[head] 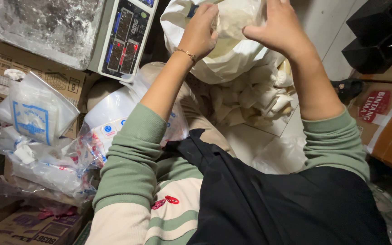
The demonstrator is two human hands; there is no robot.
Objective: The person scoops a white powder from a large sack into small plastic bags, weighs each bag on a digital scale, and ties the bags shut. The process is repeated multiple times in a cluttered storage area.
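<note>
A: What was the biggest thing in front of the person?

B: It was the big white sack [225,63], standing open on the floor between the knees, with many small filled white packets [255,97] piled just beside it. I think it stood there so that both hands could reach it easily.

A: And on the left side?

B: A digital weighing scale [125,34] with a floury metal pan [41,27] sat on cardboard boxes [28,66]. Below it lay a pile of clear plastic bags [37,113], near the left arm.

A: What did the hands do?

B: Both were raised over the sack mouth and held one small plastic bag of pale powder [232,20] between them. The left hand [200,34], with a thin gold bracelet [186,54] on the wrist, had its fingers closed on the left side of the bag. The right hand [280,29] gripped the other side, thumb stretched toward the bag. Probably the bag was held above the sack so that spilled powder fell back inside.
</note>
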